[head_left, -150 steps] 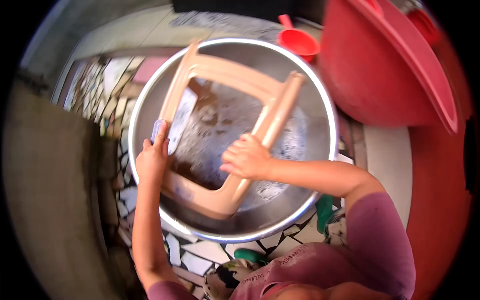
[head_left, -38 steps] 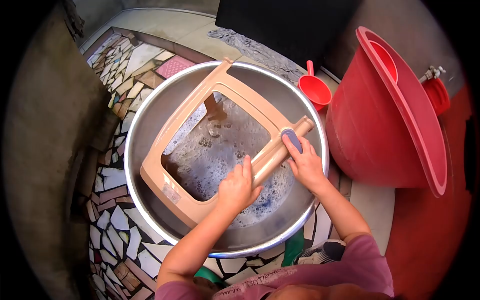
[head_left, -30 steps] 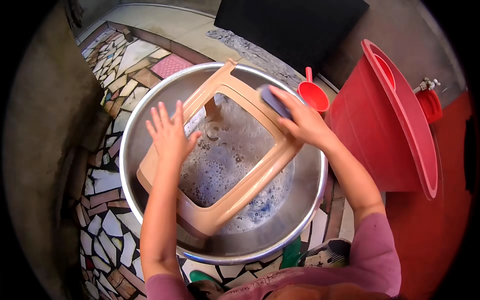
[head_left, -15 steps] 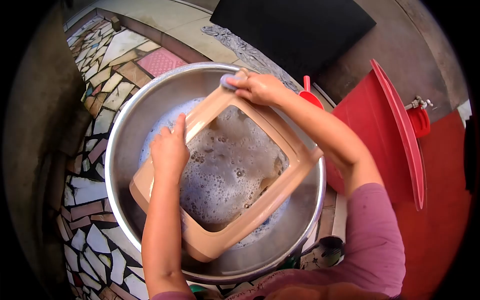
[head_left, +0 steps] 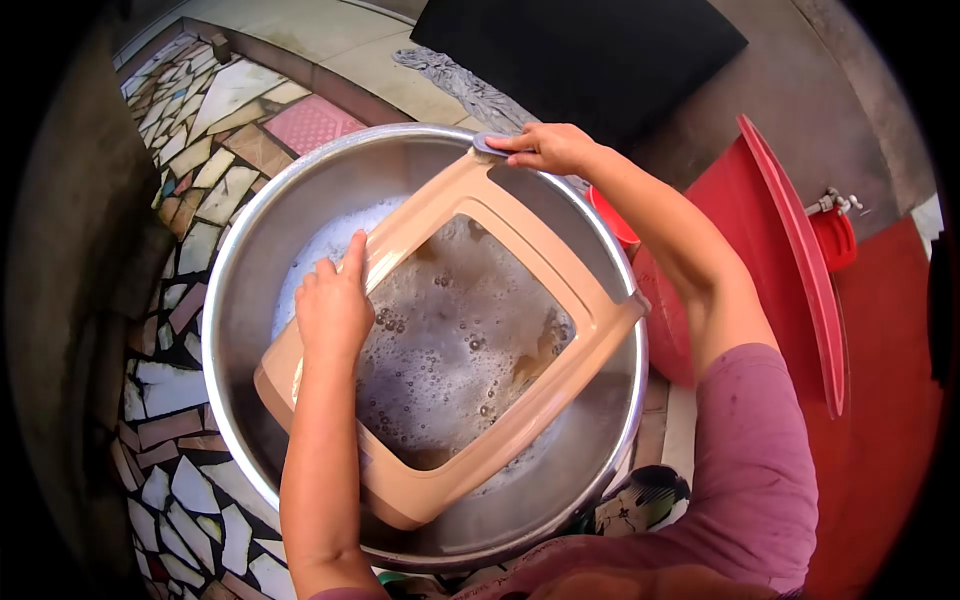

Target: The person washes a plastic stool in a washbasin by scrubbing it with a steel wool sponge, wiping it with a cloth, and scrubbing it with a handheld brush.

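A tan plastic frame [head_left: 540,235] with a big rounded-square opening is tilted inside a large metal basin [head_left: 235,235]. Through the opening I see murky soapy water [head_left: 440,370] with foam and bubbles. My left hand [head_left: 335,305] is closed around the frame's upper left side, index finger stretched along it. At the frame's top corner, my right hand [head_left: 553,148] pinches a flat grey-purple scrubbing pad [head_left: 490,145] against the plastic. The frame's right corner lies over the basin's right rim.
A big red tub [head_left: 750,260] stands on its side at the right, by a metal tap [head_left: 835,203]. A red scoop [head_left: 612,215] is partly hidden behind my right arm. Beyond the basin are a grey cloth [head_left: 465,85], a black panel [head_left: 580,60] and a pink mat [head_left: 312,125].
My right hand and the pad have moved up and right to the outer edge of the frame's top corner. My left hand keeps its hold, and the frame has barely shifted.
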Tool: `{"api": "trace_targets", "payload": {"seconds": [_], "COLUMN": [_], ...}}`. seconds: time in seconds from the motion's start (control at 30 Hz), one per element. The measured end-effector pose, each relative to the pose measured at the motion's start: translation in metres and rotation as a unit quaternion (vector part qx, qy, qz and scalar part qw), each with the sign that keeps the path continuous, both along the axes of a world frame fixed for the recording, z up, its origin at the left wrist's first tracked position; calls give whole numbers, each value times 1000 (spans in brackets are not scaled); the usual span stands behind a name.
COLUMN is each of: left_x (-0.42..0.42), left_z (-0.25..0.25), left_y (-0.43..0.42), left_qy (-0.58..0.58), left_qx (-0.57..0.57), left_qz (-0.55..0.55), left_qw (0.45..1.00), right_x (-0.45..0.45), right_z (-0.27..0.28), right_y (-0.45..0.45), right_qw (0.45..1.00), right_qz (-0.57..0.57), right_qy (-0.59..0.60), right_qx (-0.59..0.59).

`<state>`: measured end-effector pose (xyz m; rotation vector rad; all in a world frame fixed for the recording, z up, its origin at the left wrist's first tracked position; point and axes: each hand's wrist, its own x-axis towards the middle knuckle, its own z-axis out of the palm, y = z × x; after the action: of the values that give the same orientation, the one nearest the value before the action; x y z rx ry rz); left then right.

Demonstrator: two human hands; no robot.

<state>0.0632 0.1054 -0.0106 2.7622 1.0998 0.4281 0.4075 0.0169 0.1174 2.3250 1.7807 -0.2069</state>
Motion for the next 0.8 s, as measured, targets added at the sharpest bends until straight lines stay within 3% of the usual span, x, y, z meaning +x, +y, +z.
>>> {"api": "trace_targets", "payload": {"seconds": [0.13, 0.23, 0.27, 0.3, 0.37, 0.4, 0.43, 0.53, 0.57, 0.63, 0.67, 0.7, 0.77, 0.8], "left_x": [0, -2, -2, -1, 2, 1, 0, -3, -2, 1, 2, 3, 4, 2], "left_z": [4, -1, -3, -4, -5, -1, 2, -3, -3, -1, -3, -7, -4, -1], "left_y": [-3, -2, 0, 1, -6, -5, -2, 2, 2, 1, 0, 1, 9, 10], "left_qy": [3, -8, -12, -7, -6, -10, -15, -11, -13, 6, 3, 4, 3, -8], "left_qx": [0, 2, 1, 6, -1, 0, 5, -4, -6, -2, -7, -11, -2, -28], "left_qz": [0, -10, 1, 5, -1, -5, -4, -14, -3, -9, -9, 5, 28, 27], "left_qw": [1000, 1000, 1000, 1000, 1000, 1000, 1000, 1000, 1000, 1000, 1000, 1000, 1000, 999], "right_x": [-72, -37, -19, -11, -40, -39, -77, -58, -29, -7, -34, -58, -124, -146], "right_z": [-12, -22, 3, 14, 7, -16, -8, -17, -10, 7, 6, -7, -16, -8], "right_y": [-1, 6, 8, 7, 1, -1, 4, 7, 7, 2, -1, -1, 4, 16], "right_qw": [976, 988, 1000, 999, 996, 982, 976, 984, 997, 999, 999, 999, 983, 990], "right_qz": [213, 125, 0, -17, 43, 176, 218, 164, 72, -7, 13, 49, 164, 99], "right_qy": [-10, 59, 1, 20, -70, 21, 1, 53, 28, 14, -34, -1, 79, 85], "right_qx": [42, 62, -25, -32, -27, 62, 2, 53, 32, -38, -39, 15, 11, -56]}}
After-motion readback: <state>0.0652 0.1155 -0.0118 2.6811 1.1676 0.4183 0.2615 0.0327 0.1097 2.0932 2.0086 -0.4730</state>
